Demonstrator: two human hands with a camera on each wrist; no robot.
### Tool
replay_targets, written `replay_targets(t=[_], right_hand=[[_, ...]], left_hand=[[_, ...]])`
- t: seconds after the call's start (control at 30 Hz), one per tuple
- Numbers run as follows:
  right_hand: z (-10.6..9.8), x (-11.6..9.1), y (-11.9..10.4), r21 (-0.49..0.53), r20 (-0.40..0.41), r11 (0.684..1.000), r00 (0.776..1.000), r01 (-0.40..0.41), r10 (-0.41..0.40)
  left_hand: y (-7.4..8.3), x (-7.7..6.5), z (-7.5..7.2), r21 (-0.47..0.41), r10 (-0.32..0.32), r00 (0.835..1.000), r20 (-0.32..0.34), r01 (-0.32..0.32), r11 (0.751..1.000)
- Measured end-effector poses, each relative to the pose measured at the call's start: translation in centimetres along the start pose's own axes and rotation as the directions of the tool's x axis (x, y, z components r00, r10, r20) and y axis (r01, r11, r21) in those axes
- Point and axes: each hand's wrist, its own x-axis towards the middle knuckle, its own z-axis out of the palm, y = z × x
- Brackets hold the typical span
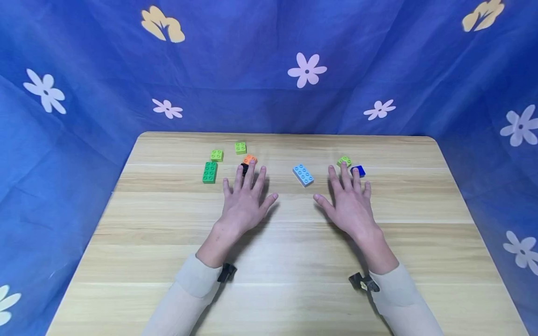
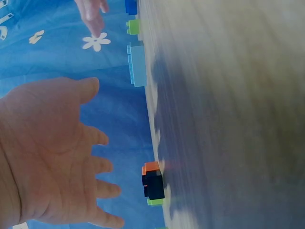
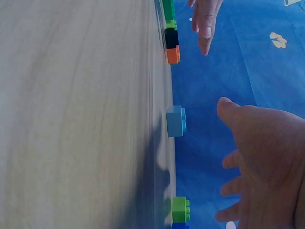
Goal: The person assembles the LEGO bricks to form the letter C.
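My left hand (image 1: pixel 244 205) hovers above the table, fingers spread and holding nothing. In the head view its fingertips overlap a black brick (image 1: pixel 244 169) and an orange brick (image 1: pixel 250 159). My right hand (image 1: pixel 351 207) is likewise spread, palm down and raised off the wood, as its shadow shows. Its fingertips lie close to a lime brick (image 1: pixel 344 161) and a dark blue brick (image 1: pixel 359 171) in that view. Between the two hands lies a light blue brick (image 1: pixel 303 175), longer than its neighbours. Both wrist views show a gap between palm and bricks.
Left of the left hand are a long green brick (image 1: pixel 209 172) and a lime brick (image 1: pixel 216 155), with another lime brick (image 1: pixel 240 148) farther back. The wooden table (image 1: pixel 277 261) ends at a blue flowered curtain (image 1: pixel 252 84) behind and at both sides.
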Motion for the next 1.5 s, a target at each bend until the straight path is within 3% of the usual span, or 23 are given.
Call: replay_targets(t=[0.27,0.43,0.5,0.6,0.73,0.83,0.97,1.2,1.5], right_hand=[[-0.5,0.2,0.5,0.021,-0.01,1.0,1.0,-0.006,0.007],[-1.0,1.2,3.0,0.128,-0.106,0.991,0.993,-0.037,0.05],[-0.9,1.7,4.8,0.201,-0.174,0.977,0.979,-0.071,0.107],[-0.4,2.2,7.4,0.34,-0.24,0.933,0.948,-0.12,0.209],[0.7,2.6,9.6,0.495,-0.255,0.857,0.918,-0.145,0.303],[1.5,3.1,10.3,0.549,-0.268,0.823,0.902,-0.145,0.337],[2.6,3.7,10.5,0.556,-0.308,0.822,0.887,-0.126,0.344],[3.2,4.1,10.6,0.541,-0.382,0.839,0.869,-0.066,0.315],[3.4,4.2,10.8,0.507,-0.399,0.861,0.875,-0.039,0.275]], left_hand=[[0.1,0.2,0.0,-0.018,0.043,0.999,-0.019,-0.043,0.999],[0.5,1.2,0.0,-0.13,0.135,0.99,-0.03,-0.137,0.982],[0.6,2.4,0.2,-0.202,0.188,0.981,-0.041,-0.193,0.96],[0.7,4.9,0.6,-0.316,0.27,0.961,-0.056,-0.273,0.908],[0.8,8.3,0.9,-0.434,0.337,0.939,-0.069,-0.333,0.837],[1.0,10.0,1.4,-0.506,0.343,0.937,-0.065,-0.327,0.798],[1.2,11.1,2.1,-0.59,0.334,0.942,-0.043,-0.293,0.752],[1.5,11.4,2.7,-0.616,0.315,0.948,-0.03,-0.266,0.742],[1.7,11.3,2.9,-0.646,0.272,0.962,-0.028,-0.225,0.73]])
